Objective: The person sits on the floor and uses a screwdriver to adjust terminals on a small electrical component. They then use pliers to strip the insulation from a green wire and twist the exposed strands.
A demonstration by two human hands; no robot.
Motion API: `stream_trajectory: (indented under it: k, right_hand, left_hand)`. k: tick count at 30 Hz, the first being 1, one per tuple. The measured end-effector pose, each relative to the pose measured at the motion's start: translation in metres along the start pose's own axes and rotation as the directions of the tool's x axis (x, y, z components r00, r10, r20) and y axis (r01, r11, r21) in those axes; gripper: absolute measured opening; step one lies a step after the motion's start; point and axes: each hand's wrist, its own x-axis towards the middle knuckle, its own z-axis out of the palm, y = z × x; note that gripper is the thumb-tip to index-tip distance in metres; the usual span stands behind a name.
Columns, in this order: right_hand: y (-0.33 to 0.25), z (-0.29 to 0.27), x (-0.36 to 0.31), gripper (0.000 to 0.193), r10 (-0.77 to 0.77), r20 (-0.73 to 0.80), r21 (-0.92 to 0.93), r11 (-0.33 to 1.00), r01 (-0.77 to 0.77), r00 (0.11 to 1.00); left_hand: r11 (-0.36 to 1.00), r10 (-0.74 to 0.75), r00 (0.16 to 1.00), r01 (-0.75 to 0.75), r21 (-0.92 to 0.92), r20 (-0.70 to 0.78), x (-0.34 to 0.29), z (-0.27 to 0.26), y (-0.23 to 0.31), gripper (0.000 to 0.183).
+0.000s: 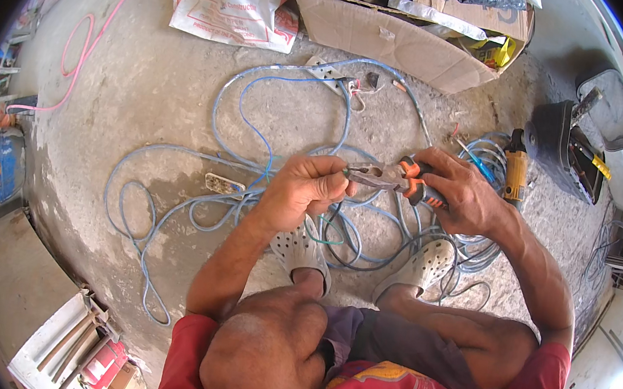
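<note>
Hands and pliers at work above a cable-strewn concrete floor (162,103). The right hand (460,191), right of center in the frame, is grasping the orange-and-black handles of the pliers (378,176). The pliers are lying level across the center of the frame, their metal jaws pointing toward the left hand. The left hand (306,188), at center, is pinching a thin green wire (345,170) between thumb and fingers, beside the jaws; its exact contact with them is too small to tell. Blue cable (287,67) is looping over the floor from the center toward the lower left. A white power strip (325,74) is lying at upper center, and a smaller socket block (224,185) is resting left of center. 2 pale clogs (418,265) are standing beneath the hands. At right, a yellow power tool (516,170) is sitting near a black tool case (552,148). A cardboard box (396,40) is occupying the upper right, with a printed sack (228,7) leaning just beside it.
</note>
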Motion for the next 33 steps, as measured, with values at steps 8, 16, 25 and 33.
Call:
stream_trajectory:
  k: [8, 16, 25, 33]
  right_hand:
    - [0.014, 0.021, -0.031, 0.025, -0.006, 0.043, -0.290, 0.957, 0.018, 0.999]
    - [0.121, -0.040, -0.146, 0.036, 0.403, -0.149, -0.407, 0.807, -0.428, 0.903]
    - [0.029, 0.019, -0.032, 0.058, 0.222, 0.100, 0.376, 0.894, -0.243, 0.970]
    - [-0.008, 0.010, -0.001, 0.061, 0.094, 0.045, 0.393, 0.914, -0.104, 0.995]
  left_hand:
    - [0.695, -0.234, 0.968, 0.235, 0.680, -0.095, 0.007, 0.000, -0.001, 0.024]
    - [0.490, -0.466, 0.874, 0.382, 0.783, -0.136, -0.049, -0.056, 0.043, 0.025]
    - [0.990, 0.112, 0.982, -0.097, -0.102, 0.152, -0.011, -0.052, -0.003, 0.033]
    - [0.967, 0.178, 0.941, -0.113, -0.228, 0.287, 0.008, -0.032, -0.003, 0.037]
